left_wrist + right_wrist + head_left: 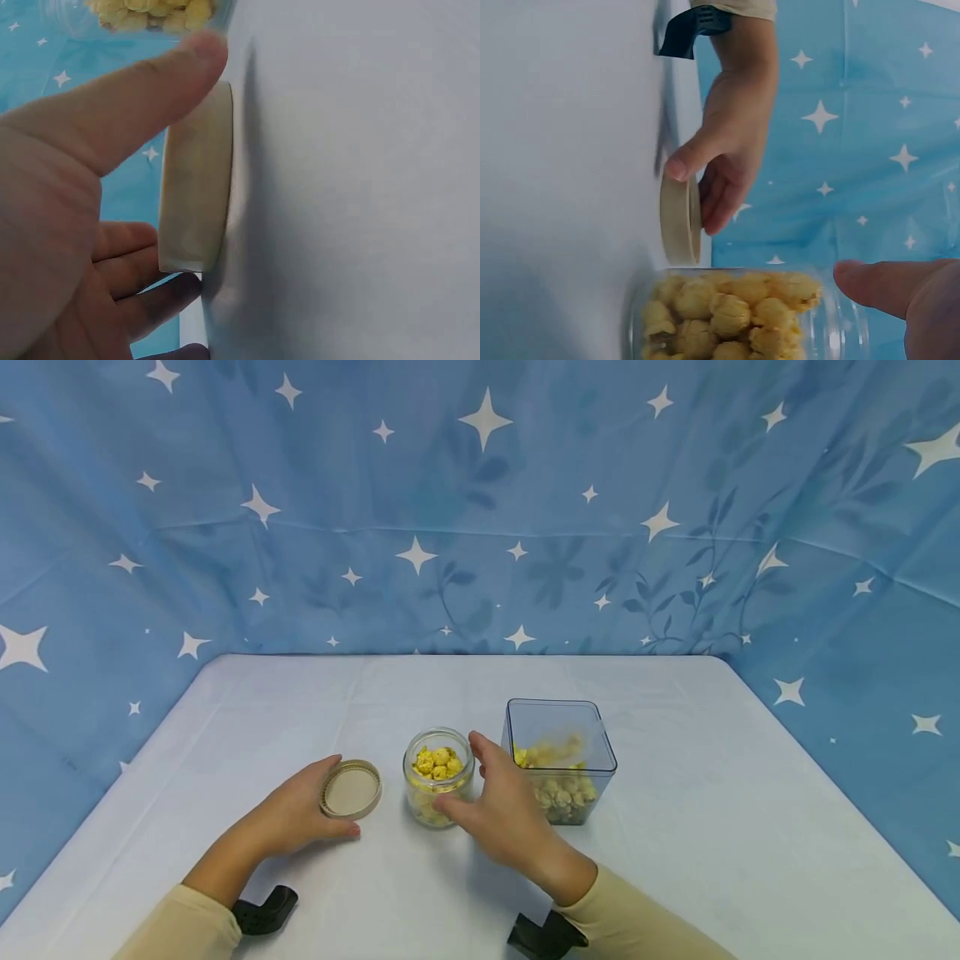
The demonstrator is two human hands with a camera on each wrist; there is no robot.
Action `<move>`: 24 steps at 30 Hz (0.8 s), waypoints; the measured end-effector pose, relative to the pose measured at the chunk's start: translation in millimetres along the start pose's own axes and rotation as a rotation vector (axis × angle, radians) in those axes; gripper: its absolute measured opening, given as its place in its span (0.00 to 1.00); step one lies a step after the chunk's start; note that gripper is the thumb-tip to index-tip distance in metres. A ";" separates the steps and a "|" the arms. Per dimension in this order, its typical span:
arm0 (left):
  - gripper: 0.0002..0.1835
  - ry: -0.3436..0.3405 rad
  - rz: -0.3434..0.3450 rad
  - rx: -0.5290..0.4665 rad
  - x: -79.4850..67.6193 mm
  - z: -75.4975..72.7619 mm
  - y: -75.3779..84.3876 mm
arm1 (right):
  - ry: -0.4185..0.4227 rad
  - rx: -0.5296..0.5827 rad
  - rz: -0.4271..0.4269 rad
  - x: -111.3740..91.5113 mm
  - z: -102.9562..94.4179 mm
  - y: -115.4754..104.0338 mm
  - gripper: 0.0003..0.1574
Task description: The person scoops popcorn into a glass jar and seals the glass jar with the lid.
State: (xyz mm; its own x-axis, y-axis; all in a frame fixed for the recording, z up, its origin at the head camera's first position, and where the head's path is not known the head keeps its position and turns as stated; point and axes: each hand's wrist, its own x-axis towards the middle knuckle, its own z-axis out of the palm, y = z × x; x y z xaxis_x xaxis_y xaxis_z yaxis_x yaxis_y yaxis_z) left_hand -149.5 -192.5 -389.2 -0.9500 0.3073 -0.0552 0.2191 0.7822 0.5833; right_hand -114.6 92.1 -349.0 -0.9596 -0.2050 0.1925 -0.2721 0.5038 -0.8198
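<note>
A round cream-coloured lid [350, 790] lies with its hollow inside facing up, close to the white tabletop. My left hand [300, 806] is around its left and near sides, thumb and fingers spread apart. To the lid's right stands a clear jar [438, 797] filled with yellow popcorn [438, 763], its mouth uncovered. My right hand [506, 810] reaches around the jar's right side, thumb in front and fingers behind. In the right wrist view the thumb [881, 286] is held just off the jar wall.
Right behind my right hand stands a clear square container [577, 777] partly filled with popcorn. The white-covered table [712, 827] ends at the back against a blue curtain [450, 510] with white stars. Black wrist devices [266, 912] sit under both wrists.
</note>
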 end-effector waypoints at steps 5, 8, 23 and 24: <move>0.56 0.041 -0.021 0.001 1.4 1.1 1.8 | 0.050 -0.009 -0.028 2.9 10.0 4.3 0.54; 0.55 0.059 -0.007 -0.005 1.2 0.7 3.5 | 0.057 0.003 -0.024 5.4 14.5 5.8 0.55; 0.54 0.153 0.082 -0.011 -6.1 -15.5 26.7 | 0.036 0.030 -0.037 13.9 22.0 7.4 0.53; 0.55 0.157 0.085 -0.009 -6.9 -16.9 28.2 | 0.032 0.036 -0.038 14.1 22.8 7.4 0.53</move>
State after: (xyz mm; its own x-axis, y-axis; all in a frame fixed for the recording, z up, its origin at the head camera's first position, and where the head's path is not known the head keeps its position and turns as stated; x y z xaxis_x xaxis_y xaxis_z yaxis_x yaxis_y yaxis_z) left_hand -140.6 -181.7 -358.7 -0.9513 0.2834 0.1211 0.2987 0.7517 0.5879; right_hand -128.6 73.8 -364.6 -0.9505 -0.1964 0.2409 -0.3065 0.4652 -0.8304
